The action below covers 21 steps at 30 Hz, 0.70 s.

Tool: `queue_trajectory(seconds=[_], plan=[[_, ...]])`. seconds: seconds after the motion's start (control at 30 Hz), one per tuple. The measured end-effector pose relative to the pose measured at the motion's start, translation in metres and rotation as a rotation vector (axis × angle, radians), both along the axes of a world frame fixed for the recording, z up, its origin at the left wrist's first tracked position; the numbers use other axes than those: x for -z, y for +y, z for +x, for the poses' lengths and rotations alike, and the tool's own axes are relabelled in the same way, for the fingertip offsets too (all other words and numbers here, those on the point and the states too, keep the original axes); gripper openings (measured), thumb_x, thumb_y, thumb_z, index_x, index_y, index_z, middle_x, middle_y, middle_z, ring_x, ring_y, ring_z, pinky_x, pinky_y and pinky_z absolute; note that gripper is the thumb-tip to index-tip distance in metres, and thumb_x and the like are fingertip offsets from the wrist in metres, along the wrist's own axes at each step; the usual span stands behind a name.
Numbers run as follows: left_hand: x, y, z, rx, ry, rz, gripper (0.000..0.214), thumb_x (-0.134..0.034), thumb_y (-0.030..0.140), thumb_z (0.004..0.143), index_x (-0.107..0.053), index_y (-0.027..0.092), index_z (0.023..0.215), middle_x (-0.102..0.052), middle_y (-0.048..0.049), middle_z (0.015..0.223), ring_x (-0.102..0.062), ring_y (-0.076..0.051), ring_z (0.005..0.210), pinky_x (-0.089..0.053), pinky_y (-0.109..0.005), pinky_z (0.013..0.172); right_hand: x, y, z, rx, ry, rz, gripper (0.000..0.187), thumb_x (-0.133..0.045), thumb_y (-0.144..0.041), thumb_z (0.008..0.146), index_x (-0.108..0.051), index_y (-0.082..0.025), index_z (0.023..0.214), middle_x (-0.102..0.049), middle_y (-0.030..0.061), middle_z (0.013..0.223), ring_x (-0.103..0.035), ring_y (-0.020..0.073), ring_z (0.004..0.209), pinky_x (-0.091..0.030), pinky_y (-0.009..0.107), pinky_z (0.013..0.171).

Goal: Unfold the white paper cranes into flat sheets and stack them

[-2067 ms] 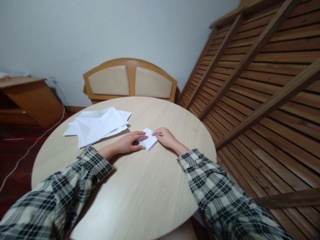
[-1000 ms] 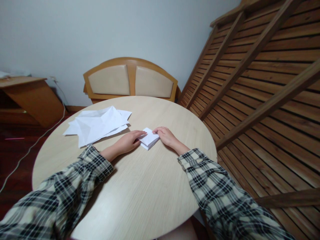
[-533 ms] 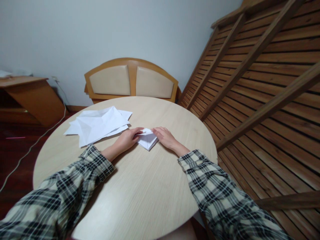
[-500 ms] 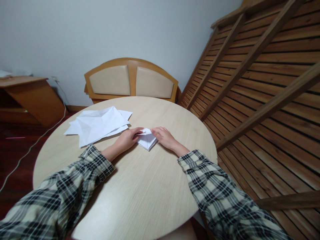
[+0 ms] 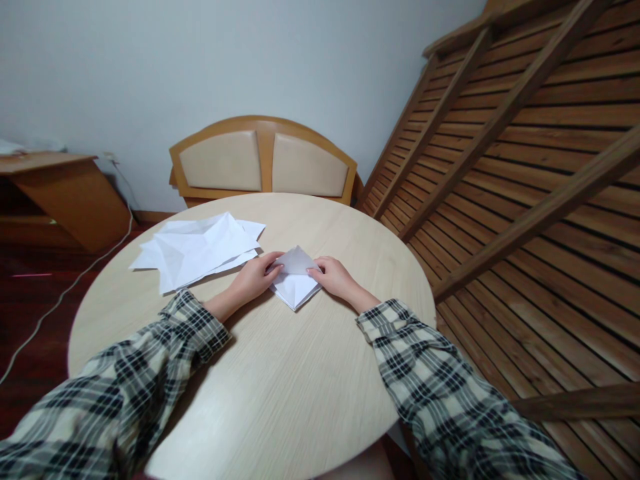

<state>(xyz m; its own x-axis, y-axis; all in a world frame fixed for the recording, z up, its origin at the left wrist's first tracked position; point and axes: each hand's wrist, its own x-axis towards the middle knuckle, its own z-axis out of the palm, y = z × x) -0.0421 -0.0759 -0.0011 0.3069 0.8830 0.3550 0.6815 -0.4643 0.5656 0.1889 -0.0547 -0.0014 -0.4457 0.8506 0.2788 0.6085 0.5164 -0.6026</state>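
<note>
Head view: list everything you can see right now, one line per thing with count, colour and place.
folded paper: one, white, on the table between the two hands, its upper flap lifted
loose sheets: a pile, count unclear, white and creased, on the table's far left part
table: one, round, light wood
chair: one, wood frame with beige padded back, behind the table's far edge
slatted wooden frame: one, brown, leaning along the right side
low wooden cabinet: one, brown, far left by the wall
cable: one, white, on the dark floor at left
left hand: plaid sleeve, fingers pinching the paper's left edge
right hand: plaid sleeve, fingers on the paper's right edge
</note>
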Motion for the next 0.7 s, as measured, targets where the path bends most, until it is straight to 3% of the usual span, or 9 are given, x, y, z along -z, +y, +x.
queue_trajectory(seconds=[0.2,0.37,0.53,0.7], plan=[[0.001,0.001,-0.001,0.000,-0.066,-0.014,0.038,-0.044,0.033,0.097,-0.060,0.015,0.126,-0.073,-0.0116,0.105,-0.065,-0.021,0.085,-0.050,-0.036,0.080,0.002,-0.001,0.000,0.041,0.093,-0.059,0.022,-0.056,-0.019,0.087,-0.061,-0.016,0.066,-0.061,0.0018,0.068,-0.050,0.0130,0.063,-0.032,0.026,0.061],[0.006,0.006,-0.004,0.024,-0.165,-0.026,0.040,-0.036,0.042,0.101,-0.061,0.019,0.124,-0.070,-0.0102,0.120,-0.065,-0.023,0.104,-0.049,-0.041,0.095,0.004,-0.001,0.000,0.077,0.148,-0.093,0.017,-0.054,-0.018,0.087,-0.070,-0.014,0.084,-0.071,0.0061,0.084,-0.057,0.0150,0.072,-0.038,0.026,0.066],[0.013,0.011,-0.007,0.061,-0.360,-0.129,0.045,-0.032,0.044,0.102,-0.061,0.018,0.123,-0.068,-0.0121,0.124,-0.065,-0.022,0.110,-0.050,-0.039,0.099,0.006,0.001,0.000,0.130,0.150,-0.101,0.020,-0.053,-0.018,0.088,-0.071,-0.013,0.095,-0.073,0.0099,0.094,-0.060,0.0168,0.078,-0.042,0.028,0.070],[0.010,0.011,-0.008,0.067,-0.344,-0.136,0.038,-0.038,0.039,0.100,-0.061,0.019,0.122,-0.067,-0.0124,0.125,-0.063,-0.023,0.113,-0.048,-0.040,0.103,0.006,0.001,0.000,0.144,0.148,-0.103,0.022,-0.053,-0.016,0.088,-0.070,-0.013,0.101,-0.073,0.0118,0.099,-0.062,0.0182,0.082,-0.044,0.029,0.072]])
